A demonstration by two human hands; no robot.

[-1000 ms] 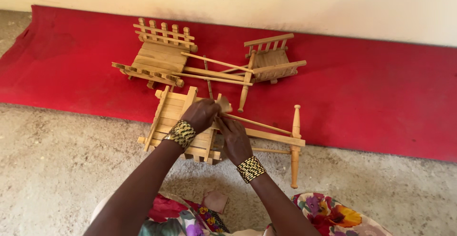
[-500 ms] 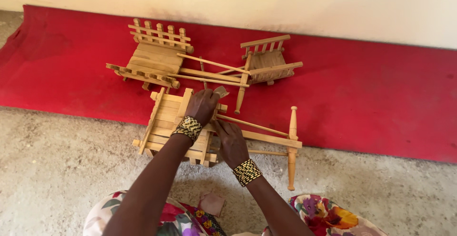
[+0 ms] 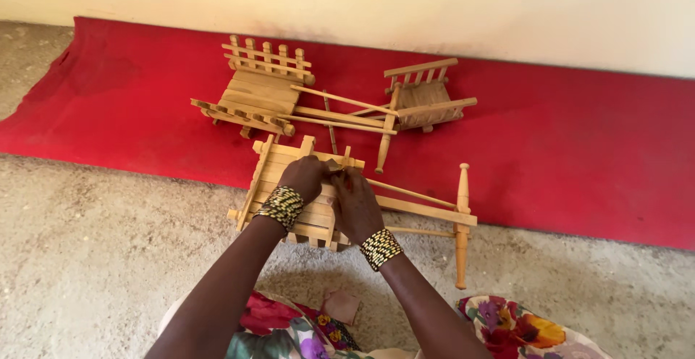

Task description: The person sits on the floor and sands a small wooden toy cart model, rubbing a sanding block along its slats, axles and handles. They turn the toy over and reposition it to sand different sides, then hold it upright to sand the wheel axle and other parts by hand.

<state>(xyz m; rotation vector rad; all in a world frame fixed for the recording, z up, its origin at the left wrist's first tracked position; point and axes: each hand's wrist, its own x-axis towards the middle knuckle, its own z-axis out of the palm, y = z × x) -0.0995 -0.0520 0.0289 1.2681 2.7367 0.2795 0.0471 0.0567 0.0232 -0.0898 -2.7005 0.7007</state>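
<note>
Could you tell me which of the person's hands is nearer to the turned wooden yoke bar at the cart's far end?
Right. The right hand rests on the near cart's frame, on the side toward the yoke bar; the left hand sits farther away, beyond it.

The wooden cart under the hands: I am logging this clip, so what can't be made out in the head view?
- What the left hand and right hand pinch: a small dark piece, mostly covered by fingers.
- The near wooden cart: its middle is hidden beneath both hands.
- The far wooden cart: its underside faces away.
- The person's lap: cut off by the bottom edge.
</note>
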